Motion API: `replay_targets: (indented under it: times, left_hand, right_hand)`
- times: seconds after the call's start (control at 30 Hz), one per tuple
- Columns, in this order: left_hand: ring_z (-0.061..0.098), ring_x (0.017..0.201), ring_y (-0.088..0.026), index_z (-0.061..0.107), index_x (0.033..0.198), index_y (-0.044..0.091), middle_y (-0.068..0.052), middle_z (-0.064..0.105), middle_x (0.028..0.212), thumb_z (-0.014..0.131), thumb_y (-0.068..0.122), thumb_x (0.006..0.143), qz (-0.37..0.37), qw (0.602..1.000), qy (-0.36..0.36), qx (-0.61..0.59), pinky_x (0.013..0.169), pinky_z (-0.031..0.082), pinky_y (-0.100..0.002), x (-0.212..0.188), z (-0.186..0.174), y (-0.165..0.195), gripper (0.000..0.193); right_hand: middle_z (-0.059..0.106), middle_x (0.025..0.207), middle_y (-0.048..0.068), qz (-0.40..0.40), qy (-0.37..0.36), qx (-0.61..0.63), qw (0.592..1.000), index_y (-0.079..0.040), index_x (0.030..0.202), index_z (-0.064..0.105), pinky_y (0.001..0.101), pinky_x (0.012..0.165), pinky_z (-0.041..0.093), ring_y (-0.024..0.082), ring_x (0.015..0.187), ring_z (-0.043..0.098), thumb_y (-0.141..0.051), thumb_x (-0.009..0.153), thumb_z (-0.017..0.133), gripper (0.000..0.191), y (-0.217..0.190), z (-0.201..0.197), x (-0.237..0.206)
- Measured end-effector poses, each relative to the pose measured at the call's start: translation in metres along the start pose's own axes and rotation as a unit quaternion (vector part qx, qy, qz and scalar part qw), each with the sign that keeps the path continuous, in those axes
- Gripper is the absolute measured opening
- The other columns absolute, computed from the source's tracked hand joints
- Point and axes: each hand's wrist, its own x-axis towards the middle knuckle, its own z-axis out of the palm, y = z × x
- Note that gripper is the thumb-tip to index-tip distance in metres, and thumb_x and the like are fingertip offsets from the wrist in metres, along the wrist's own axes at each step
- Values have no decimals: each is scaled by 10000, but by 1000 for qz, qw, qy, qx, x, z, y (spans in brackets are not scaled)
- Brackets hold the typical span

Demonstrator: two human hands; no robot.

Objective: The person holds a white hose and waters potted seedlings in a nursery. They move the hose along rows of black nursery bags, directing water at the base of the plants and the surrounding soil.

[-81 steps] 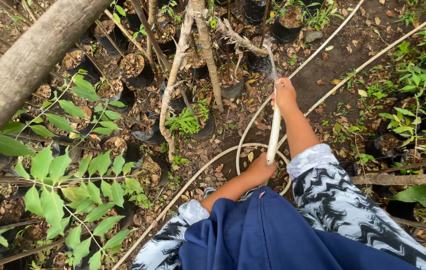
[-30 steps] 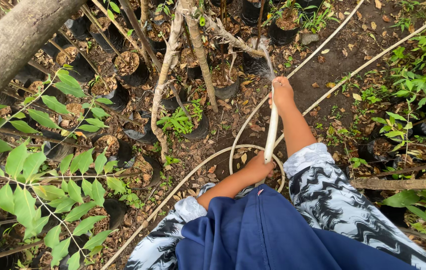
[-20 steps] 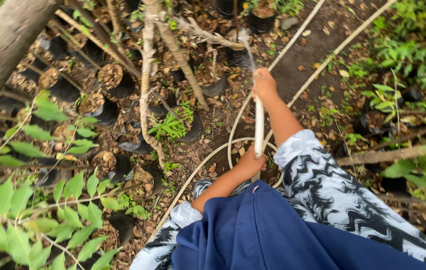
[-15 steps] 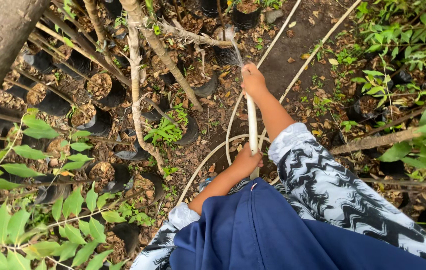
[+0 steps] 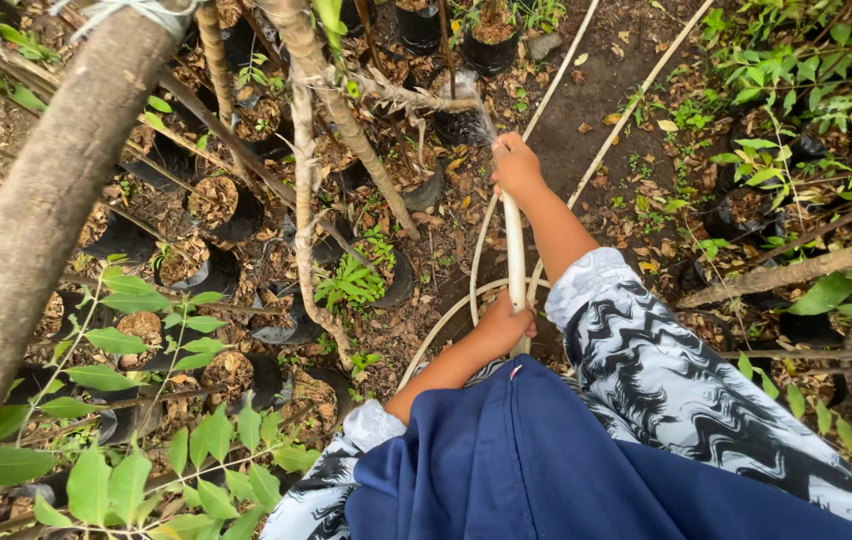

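Observation:
My right hand (image 5: 516, 165) grips the far end of a pale cream hose (image 5: 513, 245), and a fine spray of water (image 5: 478, 112) leaves it toward black nursery pots (image 5: 461, 125) with thin stems. My left hand (image 5: 506, 322) holds the same hose lower down, close to my body. The hose loops back over the leaf-strewn ground (image 5: 586, 100). My sleeves are black-and-white patterned, and a dark blue cloth (image 5: 516, 470) covers my front.
A thick tree trunk (image 5: 36, 230) leans across the left side. Several black bags of soil (image 5: 216, 205) hold saplings under thin bare stems (image 5: 304, 200). Two more pale hoses (image 5: 636, 90) run over the dirt path. Leafy plants (image 5: 806, 70) crowd the right; a green-leafed branch (image 5: 146, 450) is near.
My view has shifted, bringing the trunk closer on the left. Both hands keep their hold on the hose, and the spray now points at pots farther up and left.

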Motion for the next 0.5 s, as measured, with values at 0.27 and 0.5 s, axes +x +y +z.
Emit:
replay_targets:
  times: [0.27, 0.5]
  left_hand:
    - [710, 712, -201, 501, 1099, -28, -128, 680, 860, 615, 114, 937, -8, 1000, 3, 5, 661, 614, -349, -9, -11, 4, 244]
    - [699, 720, -202, 492, 1083, -29, -122, 664, 846, 599, 108, 954, 5, 1000, 8, -28, 667, 613, -349, -15, -9, -4, 217]
  right_hand:
    - [567, 772, 51, 6, 3, -9, 1000, -155, 1192, 592, 348, 463, 508, 141, 542, 562, -283, 1049, 515, 207, -5, 14, -7]
    - [569, 743, 61, 16, -12, -23, 1000, -160, 1228, 584, 363, 456, 485, 146, 489, 537, -291, 1053, 503, 233, -5, 24, -13]
